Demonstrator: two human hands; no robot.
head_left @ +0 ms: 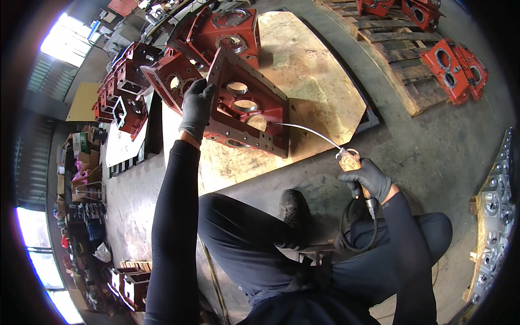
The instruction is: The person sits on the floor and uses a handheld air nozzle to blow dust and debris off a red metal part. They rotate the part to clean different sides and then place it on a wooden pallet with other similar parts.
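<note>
My left hand (196, 108), in a dark grey glove, is closed on the upper left edge of a red cast-metal housing (275, 110). The housing stands tilted on the worktable, its open side with round bored holes facing me. In my right hand (369, 180), also gloved, is an orange-yellow air blow gun (351, 161) with a black hose (375, 234) hanging from its grip. Its long, thin, curved nozzle (311, 130) reaches left into the housing, the tip near the lower bored hole. Whether the tip touches metal I cannot tell.
Other red housings (244, 35) stand behind on the worktable (319, 70). More line a stand (127, 86) at the left. A wooden pallet (403, 70) with red castings lies at the far right. Grey metal parts (492, 238) fill a pallet at the right edge.
</note>
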